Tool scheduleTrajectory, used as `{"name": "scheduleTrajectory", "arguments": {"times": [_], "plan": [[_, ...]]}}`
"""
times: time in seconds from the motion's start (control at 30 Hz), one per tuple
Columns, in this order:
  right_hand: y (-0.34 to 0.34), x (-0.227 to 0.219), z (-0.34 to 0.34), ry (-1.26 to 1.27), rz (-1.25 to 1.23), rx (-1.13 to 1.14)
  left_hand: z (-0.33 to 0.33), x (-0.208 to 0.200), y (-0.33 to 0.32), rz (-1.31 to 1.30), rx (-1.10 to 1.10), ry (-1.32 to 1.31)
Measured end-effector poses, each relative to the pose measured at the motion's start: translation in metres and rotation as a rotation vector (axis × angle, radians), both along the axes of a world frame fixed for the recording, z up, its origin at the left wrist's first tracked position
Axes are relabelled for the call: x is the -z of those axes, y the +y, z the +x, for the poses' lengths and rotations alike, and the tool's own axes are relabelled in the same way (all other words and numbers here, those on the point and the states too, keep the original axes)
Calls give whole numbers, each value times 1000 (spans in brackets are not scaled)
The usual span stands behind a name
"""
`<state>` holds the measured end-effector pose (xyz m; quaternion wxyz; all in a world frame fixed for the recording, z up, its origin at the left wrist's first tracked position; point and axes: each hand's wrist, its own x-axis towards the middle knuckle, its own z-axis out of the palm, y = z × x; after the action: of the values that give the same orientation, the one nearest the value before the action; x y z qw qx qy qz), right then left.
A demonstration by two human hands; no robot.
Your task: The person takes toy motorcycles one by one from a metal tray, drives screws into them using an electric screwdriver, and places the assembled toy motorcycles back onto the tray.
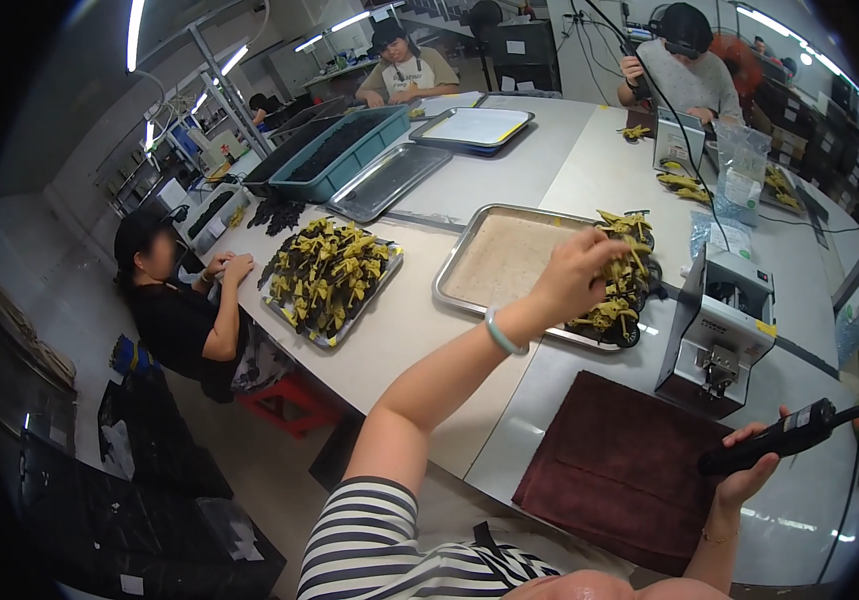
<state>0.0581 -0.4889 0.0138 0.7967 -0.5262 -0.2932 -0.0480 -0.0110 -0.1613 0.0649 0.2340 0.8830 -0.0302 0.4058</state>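
Observation:
My left hand [577,272], with a pale green bangle on its wrist, reaches over the right end of a metal tray [441,283]. Yellow-and-black toy motorcycles [611,318] are heaped at that end. Its fingers are bent and their tips blur against the yellow parts, so whether they grip one is unclear. In my right hand [744,480] lies a black electric screwdriver [771,440], its cord running off to the right. Fingers and thumb wrap round its body above the right edge of a dark red cloth [614,465].
A metal screw-feeder machine [717,335] stands beyond the cloth. Left of my tray, another tray [396,262] is piled with yellow-and-black toys beside a seated co-worker [184,300]. Farther back are a teal bin [349,150], an empty metal tray [389,182], bagged parts [739,185] and two more people.

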Motion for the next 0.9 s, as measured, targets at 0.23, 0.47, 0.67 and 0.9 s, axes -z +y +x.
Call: {"name": "scheduleTrajectory", "arguments": {"times": [0.23,0.47,0.67,0.9], "plan": [[4,0,-1,7,7,-12,-67,29,-104,129,321,418],[1,3,2,17,38,-44,-64,69,-144,130,346,422],[4,0,0,12,12,-37,-64,77,-138,91,359,409],[9,-4,-5,-5,-16,-52,-69,76,-131,66,374,395]]}}
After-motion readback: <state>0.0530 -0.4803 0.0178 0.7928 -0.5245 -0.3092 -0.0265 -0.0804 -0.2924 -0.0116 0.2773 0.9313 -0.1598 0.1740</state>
